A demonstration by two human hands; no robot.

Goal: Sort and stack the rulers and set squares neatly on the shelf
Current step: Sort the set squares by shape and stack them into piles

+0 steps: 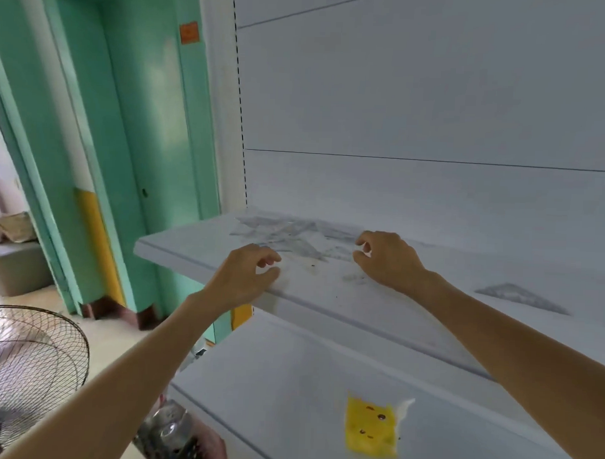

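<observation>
Shelf front edge under left hand; right hand beside set squares.

We see two arms and two hands of the person, and all of it is bare skin. The left forearm is long and slender, uncovered from the wrist to the bottom edge of our view. The right forearm is just as slim, uncovered from the wrist to the right-hand edge. The left hand is bare, with slim fingers and a narrow wrist. The right hand is bare too, its knuckles faintly ridged. The picture is too soft for us to make out the fingernails.
</observation>
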